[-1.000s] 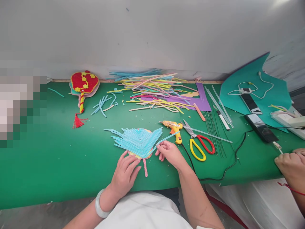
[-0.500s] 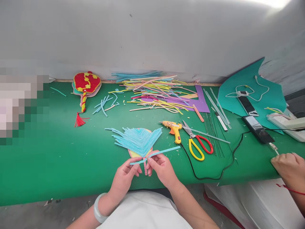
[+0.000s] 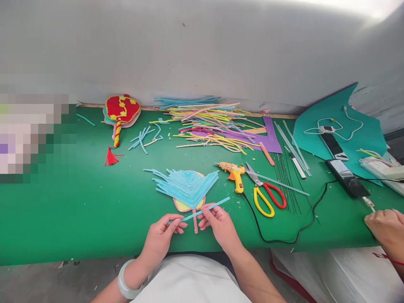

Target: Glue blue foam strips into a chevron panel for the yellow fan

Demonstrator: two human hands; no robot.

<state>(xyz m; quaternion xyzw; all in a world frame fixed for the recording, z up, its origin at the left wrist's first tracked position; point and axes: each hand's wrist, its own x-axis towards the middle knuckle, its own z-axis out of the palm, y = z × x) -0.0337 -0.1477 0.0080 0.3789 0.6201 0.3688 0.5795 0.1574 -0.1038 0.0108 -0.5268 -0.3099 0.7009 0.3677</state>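
A light blue pipe cleaner (image 3: 193, 215) is stretched between my hands, slanting up to the right. My left hand (image 3: 164, 232) pinches its lower left end, and my right hand (image 3: 217, 223) pinches it further along, leaving the right end free. Just beyond lies a fan-shaped piece (image 3: 191, 189), covered with blue pipe cleaners in a V pattern, their ends sticking out on both sides. Its pink edge and a yellow patch show at the bottom. The pink handle (image 3: 195, 223) points toward me, passing beneath the held pipe cleaner.
Right of the fan lie a yellow glue gun (image 3: 235, 176) with a black cord and scissors (image 3: 265, 195). Behind are piled pipe cleaners (image 3: 208, 122) and a red tasselled fan (image 3: 122, 109). A phone (image 3: 347, 179) and another person's hand (image 3: 383, 225) are at the right.
My left hand has slid left along the pipe cleaner, so the hands are further apart. The pipe cleaner now looks straighter. The whole view has shifted slightly.
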